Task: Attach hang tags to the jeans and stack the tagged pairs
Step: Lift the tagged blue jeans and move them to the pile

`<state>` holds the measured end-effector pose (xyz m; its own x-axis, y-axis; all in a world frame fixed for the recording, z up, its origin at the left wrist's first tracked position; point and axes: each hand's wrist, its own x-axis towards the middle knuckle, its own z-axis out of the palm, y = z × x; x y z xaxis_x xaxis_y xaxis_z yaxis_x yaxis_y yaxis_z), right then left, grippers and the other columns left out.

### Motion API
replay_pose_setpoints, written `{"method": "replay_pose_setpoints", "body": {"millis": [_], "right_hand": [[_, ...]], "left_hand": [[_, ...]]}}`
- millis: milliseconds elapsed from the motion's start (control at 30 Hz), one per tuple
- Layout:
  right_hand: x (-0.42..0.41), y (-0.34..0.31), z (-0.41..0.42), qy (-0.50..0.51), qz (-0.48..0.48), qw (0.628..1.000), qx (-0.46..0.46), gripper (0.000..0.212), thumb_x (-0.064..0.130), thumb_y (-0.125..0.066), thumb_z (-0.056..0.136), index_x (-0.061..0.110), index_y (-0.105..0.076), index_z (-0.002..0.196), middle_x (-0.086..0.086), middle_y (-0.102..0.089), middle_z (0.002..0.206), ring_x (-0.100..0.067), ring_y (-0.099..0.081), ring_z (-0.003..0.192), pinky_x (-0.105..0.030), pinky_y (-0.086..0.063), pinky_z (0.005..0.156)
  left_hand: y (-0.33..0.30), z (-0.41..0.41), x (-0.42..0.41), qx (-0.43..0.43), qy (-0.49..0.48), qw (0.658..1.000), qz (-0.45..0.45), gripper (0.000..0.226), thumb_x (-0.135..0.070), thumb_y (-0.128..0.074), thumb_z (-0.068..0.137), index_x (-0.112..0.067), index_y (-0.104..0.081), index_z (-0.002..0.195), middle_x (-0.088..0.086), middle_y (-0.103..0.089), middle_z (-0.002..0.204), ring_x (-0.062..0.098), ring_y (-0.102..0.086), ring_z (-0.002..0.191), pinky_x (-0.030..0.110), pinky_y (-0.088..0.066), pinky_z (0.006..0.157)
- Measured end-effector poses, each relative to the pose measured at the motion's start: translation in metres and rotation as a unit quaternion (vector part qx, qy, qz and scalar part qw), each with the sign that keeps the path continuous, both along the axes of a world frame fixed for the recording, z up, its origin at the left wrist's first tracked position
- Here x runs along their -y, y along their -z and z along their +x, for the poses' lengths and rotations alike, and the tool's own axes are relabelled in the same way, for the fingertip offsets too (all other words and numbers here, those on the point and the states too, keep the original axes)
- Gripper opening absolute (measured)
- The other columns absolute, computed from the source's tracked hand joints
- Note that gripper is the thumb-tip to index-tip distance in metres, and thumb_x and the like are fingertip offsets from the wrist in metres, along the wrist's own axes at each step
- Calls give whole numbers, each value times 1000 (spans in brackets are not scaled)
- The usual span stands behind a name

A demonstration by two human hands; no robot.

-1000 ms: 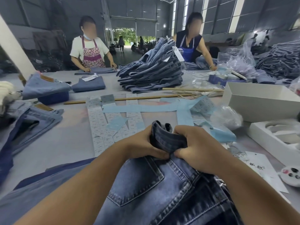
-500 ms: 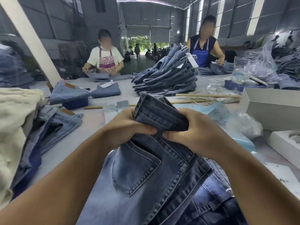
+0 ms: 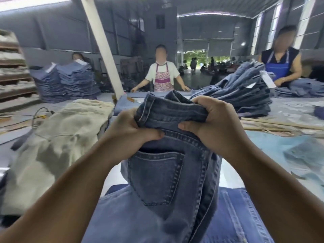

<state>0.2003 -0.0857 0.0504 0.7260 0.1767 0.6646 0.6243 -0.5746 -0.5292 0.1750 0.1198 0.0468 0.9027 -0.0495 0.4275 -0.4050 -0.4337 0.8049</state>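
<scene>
A folded pair of dark blue jeans (image 3: pixel 163 174) is lifted off the table in front of me, back pocket facing me. My left hand (image 3: pixel 129 130) grips its bunched waistband from the left. My right hand (image 3: pixel 215 123) grips the same waistband from the right, fingers curled over the top. Below them lies a lighter blue pair (image 3: pixel 233 216), spread flat on the table. No hang tag shows on the held pair.
A heap of beige trousers (image 3: pixel 57 142) lies at my left. A stack of folded jeans (image 3: pixel 245 97) with white tags stands at the back right, taller stacks (image 3: pixel 70 81) at the back left. Two people work across the table. Light blue paper sheets (image 3: pixel 287 148) lie at right.
Both hands have raised the jeans higher and carried them left, off the pile. The view has swung left, so the white boxes are out of sight and the beige heap has come in.
</scene>
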Motion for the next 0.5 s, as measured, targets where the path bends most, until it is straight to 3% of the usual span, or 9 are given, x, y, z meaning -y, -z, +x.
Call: {"method": "replay_pose_setpoints", "body": {"millis": [67,133,200,267,333,367,433,500], "right_hand": [[-27,-3,14,76,-20,997,27,47,58,-73,69,28,-59,102,8,-65,97,-17,-59,92,-40,-48,82],[-54,-4,27,135,-30,990,-13,81,80,-50,65,26,-46,127,0,-53,128,-28,-47,121,-50,-37,102],[-78,-3,38,46,44,985,-161,112,91,-44,56,26,-30,146,-2,-39,148,-28,-37,136,-50,-31,110],[-101,4,44,-152,164,919,-326,129,91,-62,45,29,-24,152,0,-41,152,-26,-45,134,-47,-38,110],[-124,18,48,-310,218,838,-393,107,66,-82,56,26,-40,145,-2,-56,141,-26,-59,123,-48,-48,103],[-137,25,50,-353,226,827,-376,84,46,-85,66,22,-50,138,-4,-64,131,-26,-65,115,-48,-52,97],[-162,32,52,-363,239,845,-310,54,13,-83,74,17,-62,123,-3,-73,114,-23,-70,104,-45,-58,88],[-187,32,61,-336,269,862,-269,39,-1,-78,77,14,-67,111,-1,-76,103,-21,-72,95,-41,-60,81]], "left_hand": [[-6,-2,-18,29,-88,996,-14,38,-38,-79,51,-41,-75,89,-15,-76,82,7,-73,81,43,-58,86],[-13,-4,-40,55,-151,986,-50,40,-39,-79,47,-42,-75,87,-15,-76,79,7,-73,76,43,-58,84],[-19,-4,-62,81,-195,973,-90,39,-38,-80,46,-42,-76,84,-15,-76,78,9,-74,74,43,-59,82],[-25,-4,-86,110,-232,959,-120,34,-34,-81,49,-42,-77,82,-14,-76,78,10,-74,72,43,-59,81],[-31,-5,-111,126,-251,949,-143,35,-32,-81,49,-40,-78,83,-11,-77,81,14,-75,74,45,-59,81],[-34,-4,-123,128,-248,948,-151,36,-31,-82,49,-38,-78,85,-10,-77,83,15,-75,76,44,-58,81],[-37,2,-146,128,-245,949,-150,39,-31,-84,49,-37,-79,87,-8,-78,86,17,-76,78,43,-57,80],[-38,12,-167,136,-270,943,-138,40,-32,-85,48,-38,-78,86,-10,-77,86,15,-75,79,41,-57,81]]}}
